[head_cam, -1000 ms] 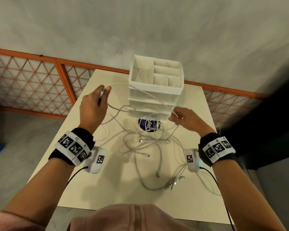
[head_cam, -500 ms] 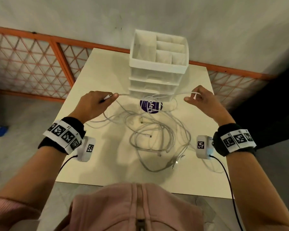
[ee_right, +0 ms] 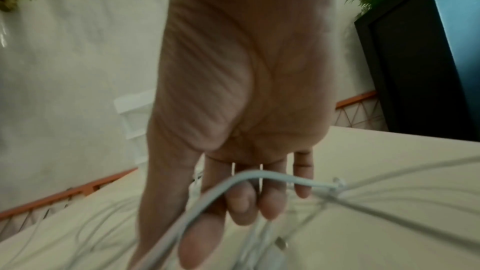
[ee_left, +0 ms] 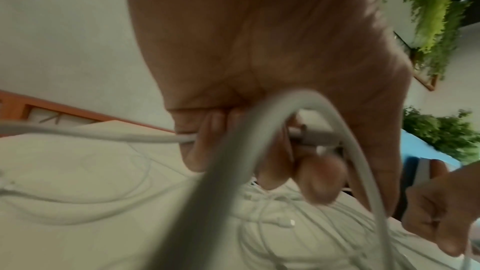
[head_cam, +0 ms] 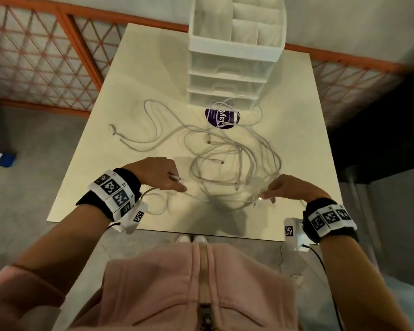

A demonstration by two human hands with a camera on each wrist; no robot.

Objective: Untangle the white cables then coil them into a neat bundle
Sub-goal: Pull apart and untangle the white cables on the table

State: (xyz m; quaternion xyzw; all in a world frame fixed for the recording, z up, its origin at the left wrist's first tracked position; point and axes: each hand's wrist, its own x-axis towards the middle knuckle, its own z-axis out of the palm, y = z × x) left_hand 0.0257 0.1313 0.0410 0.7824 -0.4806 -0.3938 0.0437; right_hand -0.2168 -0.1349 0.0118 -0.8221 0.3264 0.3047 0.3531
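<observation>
Cables (head_cam: 234,161), light, limp and snag-prone, lie tangled on the worktop (head_cam: 139,68); left hand (head_cam: 160,174) fingers curl round a plug end, right hand (head_cam: 289,189) pinches a strand, so plug ends look best to pull from.

Dim, soft indoor light, faint shadows on the table (head_cam: 110,177), wide-angle edge bending, blurred wrist views
</observation>
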